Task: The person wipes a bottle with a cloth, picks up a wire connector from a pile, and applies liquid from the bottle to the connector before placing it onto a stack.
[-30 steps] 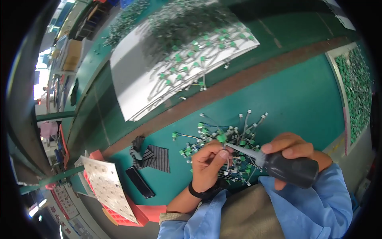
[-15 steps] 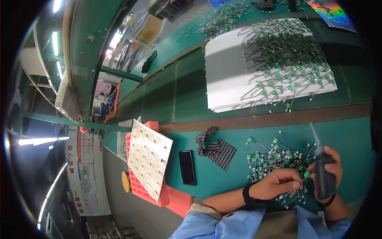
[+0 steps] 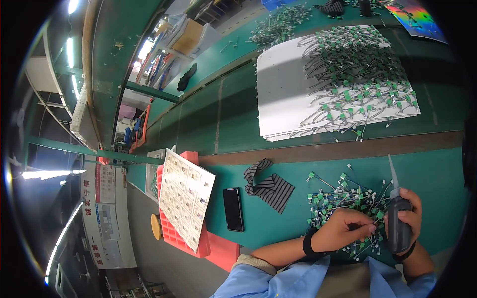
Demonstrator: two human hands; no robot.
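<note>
My left hand (image 3: 343,229) is closed in a pinch on a thin wired lead, beside a small green connector (image 3: 380,215). My right hand (image 3: 413,211) wraps around a dark squeeze bottle (image 3: 399,231), whose long tapered nozzle (image 3: 393,171) points up and away from me. Both hands are close together at the near right of the green bench. Under and beyond them spreads a loose pile of wire leads (image 3: 343,198) with green and white connectors. My left hand hides part of that pile, and the exact grip between its fingertips is hard to see.
A striped cloth (image 3: 273,188) and a black phone (image 3: 233,209) lie left of the pile. Farther left, a printed panel (image 3: 186,198) leans on a red crate (image 3: 171,233). Beyond a brown ledge, white sheets (image 3: 280,94) bear rows of leads.
My right hand has shifted slightly left and nearer to me with the bottle, which stands more upright. My left hand keeps its pinch, almost in place.
</note>
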